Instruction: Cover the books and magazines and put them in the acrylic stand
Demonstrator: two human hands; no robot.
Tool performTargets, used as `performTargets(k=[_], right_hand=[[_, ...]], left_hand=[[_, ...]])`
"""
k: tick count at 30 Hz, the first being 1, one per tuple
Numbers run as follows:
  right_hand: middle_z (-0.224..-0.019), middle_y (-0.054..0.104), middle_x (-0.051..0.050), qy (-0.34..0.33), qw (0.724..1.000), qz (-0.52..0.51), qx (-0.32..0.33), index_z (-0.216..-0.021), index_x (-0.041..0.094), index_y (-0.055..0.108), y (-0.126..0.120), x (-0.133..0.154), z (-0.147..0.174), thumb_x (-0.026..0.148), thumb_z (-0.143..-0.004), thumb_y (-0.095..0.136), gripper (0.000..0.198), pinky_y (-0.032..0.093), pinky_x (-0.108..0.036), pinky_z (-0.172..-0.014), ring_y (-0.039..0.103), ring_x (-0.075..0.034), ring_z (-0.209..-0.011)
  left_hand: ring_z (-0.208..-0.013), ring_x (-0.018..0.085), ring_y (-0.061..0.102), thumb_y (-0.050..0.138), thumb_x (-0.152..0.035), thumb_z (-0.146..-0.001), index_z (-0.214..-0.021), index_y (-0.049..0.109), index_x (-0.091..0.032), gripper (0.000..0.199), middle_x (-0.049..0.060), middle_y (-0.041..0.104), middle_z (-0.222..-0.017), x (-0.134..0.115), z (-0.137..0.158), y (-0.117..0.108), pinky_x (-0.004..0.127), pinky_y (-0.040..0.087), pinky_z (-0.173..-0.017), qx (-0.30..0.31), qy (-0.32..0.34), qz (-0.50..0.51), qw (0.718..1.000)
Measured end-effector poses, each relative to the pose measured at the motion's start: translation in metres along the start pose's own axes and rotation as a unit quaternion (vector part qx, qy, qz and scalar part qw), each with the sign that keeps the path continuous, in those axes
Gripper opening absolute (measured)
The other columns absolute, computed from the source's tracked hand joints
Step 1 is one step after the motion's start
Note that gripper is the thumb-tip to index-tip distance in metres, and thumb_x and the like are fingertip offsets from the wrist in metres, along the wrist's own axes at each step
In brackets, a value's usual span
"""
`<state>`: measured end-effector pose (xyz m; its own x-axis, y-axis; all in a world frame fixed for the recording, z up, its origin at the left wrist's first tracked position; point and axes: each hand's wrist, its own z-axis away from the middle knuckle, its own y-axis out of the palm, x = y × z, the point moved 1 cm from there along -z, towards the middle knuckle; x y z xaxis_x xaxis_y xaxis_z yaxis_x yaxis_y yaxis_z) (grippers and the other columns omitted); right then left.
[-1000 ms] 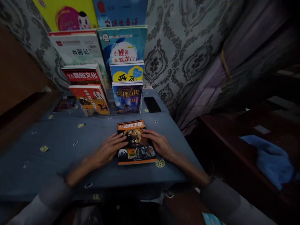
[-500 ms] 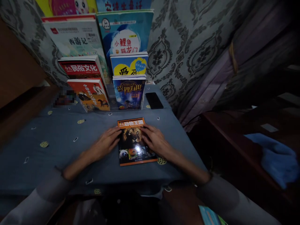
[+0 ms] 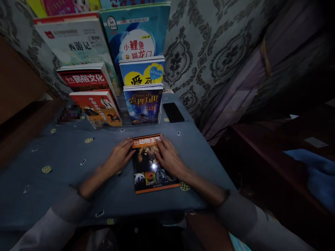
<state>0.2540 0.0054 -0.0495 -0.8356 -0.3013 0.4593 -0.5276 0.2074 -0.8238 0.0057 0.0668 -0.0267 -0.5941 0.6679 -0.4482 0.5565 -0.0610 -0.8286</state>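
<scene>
A book (image 3: pixel 145 164) with a lion on its black and orange cover lies closed and flat on the cloth-covered table (image 3: pixel 65 184). My left hand (image 3: pixel 120 155) rests at its left edge, fingertips touching near the upper left corner. Across the cover's right side lies my right hand (image 3: pixel 170 157), its fingers stretched out and hiding part of the title and of the lion. Both hands have their fingers extended rather than wrapped around the book.
Behind the book, a clear stepped rack holds several upright books, among them a blue one (image 3: pixel 143 106) and an orange one (image 3: pixel 99 108). A black phone (image 3: pixel 173 112) lies right of the rack. Blue cloth (image 3: pixel 314 174) sits on a dark red surface at the right.
The view has shifted slightly, so the lion book appears a little larger and lower. My right hand has slid up the cover and now covers the end of the title.
</scene>
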Motion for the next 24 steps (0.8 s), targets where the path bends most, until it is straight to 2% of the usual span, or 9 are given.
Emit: performTargets(k=[8,24], right_hand=[[-0.156,0.045,-0.021,0.011,1.0,0.014,0.002,-0.147,0.013,0.048,-0.002,0.0047,0.0006,0.031,-0.099,0.046,0.051,0.037,-0.06,-0.119,0.04,-0.036,-0.147],[-0.157,0.044,-0.021,0.015,1.0,0.002,0.01,-0.147,0.012,0.048,-0.0041,0.0075,0.0008,0.031,-0.099,0.046,0.051,0.036,-0.058,-0.121,0.037,-0.036,-0.149]], left_hand=[[-0.123,0.029,0.065,0.054,-0.033,-0.097,-0.12,0.069,-0.019,0.03,0.013,0.068,-0.132,-0.0052,-0.007,-0.0019,0.049,0.05,-0.111,0.0,0.008,0.014,1.0],[-0.13,0.029,0.06,0.055,-0.039,-0.096,-0.121,0.07,-0.019,0.035,0.012,0.067,-0.136,-0.0042,-0.0111,-0.0044,0.05,0.045,-0.116,0.015,-0.005,0.044,0.999]])
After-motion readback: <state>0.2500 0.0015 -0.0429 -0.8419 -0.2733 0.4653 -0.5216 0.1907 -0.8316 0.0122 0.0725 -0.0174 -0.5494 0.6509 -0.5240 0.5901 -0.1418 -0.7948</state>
